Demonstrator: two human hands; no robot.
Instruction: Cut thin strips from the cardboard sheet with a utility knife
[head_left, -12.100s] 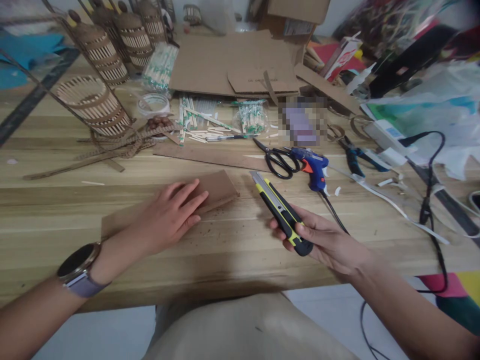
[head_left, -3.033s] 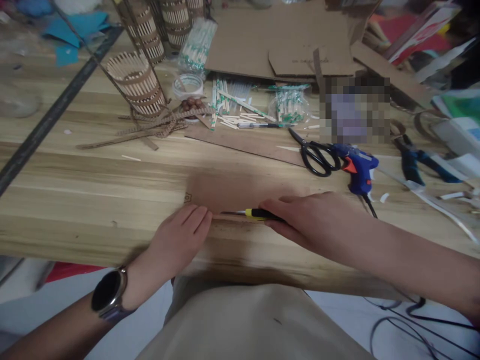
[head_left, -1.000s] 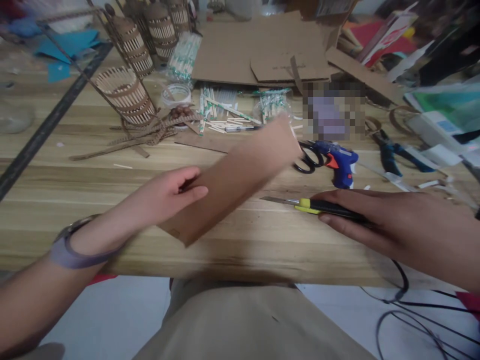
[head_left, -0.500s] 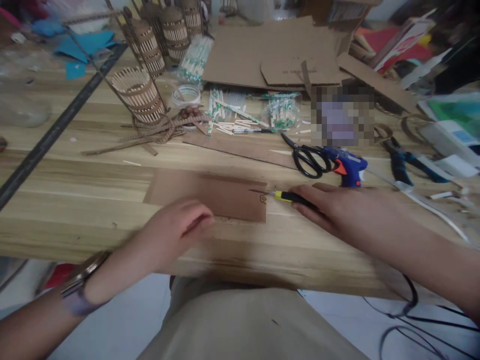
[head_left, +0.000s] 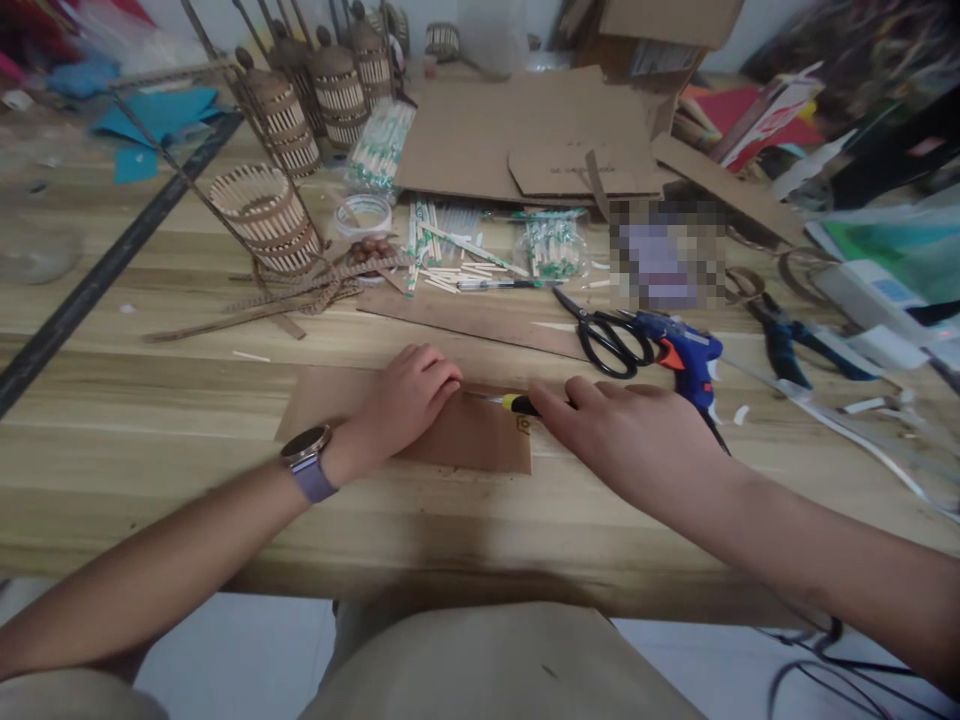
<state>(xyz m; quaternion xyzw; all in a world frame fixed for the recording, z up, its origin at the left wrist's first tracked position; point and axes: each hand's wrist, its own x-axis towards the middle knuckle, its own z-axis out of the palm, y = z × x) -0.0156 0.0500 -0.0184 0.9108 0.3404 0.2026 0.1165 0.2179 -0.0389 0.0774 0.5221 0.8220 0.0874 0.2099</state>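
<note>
A flat brown piece of cardboard (head_left: pixel 480 440) lies on the table in front of me. My left hand (head_left: pixel 409 400) rests on it, fingers curled together and pressing it near its far edge; a watch is on that wrist. My right hand (head_left: pixel 622 430) is closed around a utility knife (head_left: pixel 517 404) with a yellow and black handle. The knife's thin blade points left over the cardboard, close to my left fingertips. Whether the blade touches the cardboard I cannot tell. Some dark print shows at the cardboard's right end.
Behind the cardboard lie a long cardboard strip (head_left: pixel 472 322), black scissors (head_left: pixel 611 340) and a blue glue gun (head_left: pixel 690 360). Pliers (head_left: pixel 795 340) lie to the right. Slatted stick lanterns (head_left: pixel 274 225), a tape roll (head_left: pixel 364 215), bundled sticks (head_left: pixel 555 245) and cardboard sheets (head_left: pixel 480 130) stand or lie farther back.
My left hand has moved up and right onto the cardboard. My right hand has brought the knife left, nearer the cardboard's far edge. The view has shifted slightly.
</note>
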